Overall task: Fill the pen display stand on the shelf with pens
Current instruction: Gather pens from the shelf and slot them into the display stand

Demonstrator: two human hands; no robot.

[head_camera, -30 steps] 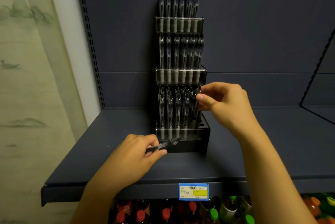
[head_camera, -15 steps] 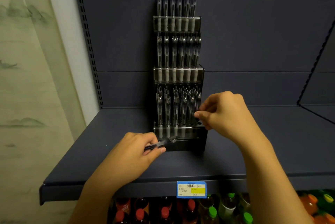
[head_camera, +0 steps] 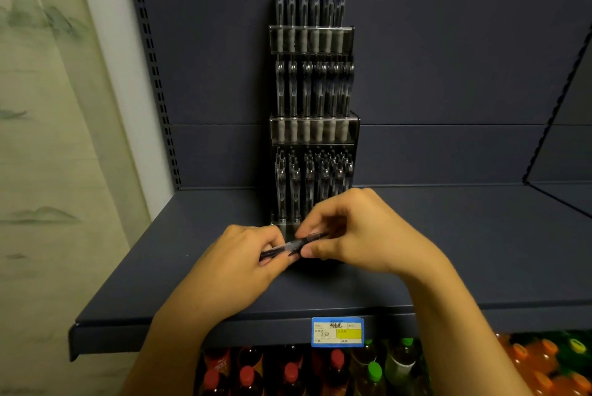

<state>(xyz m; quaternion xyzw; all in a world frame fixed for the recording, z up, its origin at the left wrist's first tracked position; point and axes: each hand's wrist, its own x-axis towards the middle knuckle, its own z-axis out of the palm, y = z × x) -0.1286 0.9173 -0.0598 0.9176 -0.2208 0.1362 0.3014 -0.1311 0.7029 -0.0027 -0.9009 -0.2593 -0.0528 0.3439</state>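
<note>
A tall three-tier clear pen display stand (head_camera: pixel 314 133) stands on the dark blue shelf (head_camera: pixel 448 251) against the back panel. All three tiers hold several upright black pens (head_camera: pixel 307 88). In front of the stand's base, my left hand (head_camera: pixel 243 270) grips a clear black pen (head_camera: pixel 290 246) that lies nearly level. My right hand (head_camera: pixel 358 232) pinches the same pen at its right end. The hands hide the stand's base and the lowest pens' tips.
A blue and yellow price tag (head_camera: pixel 337 331) hangs on the shelf's front edge. Drink bottles (head_camera: pixel 291 373) with red, green and orange caps fill the shelf below. A pale curtain (head_camera: pixel 48 139) hangs at the left. A slanted divider (head_camera: pixel 557 126) rises at the right.
My right hand came down from the lowest row of pens to the pen in my left hand and took hold of its end. My left hand rose slightly.
</note>
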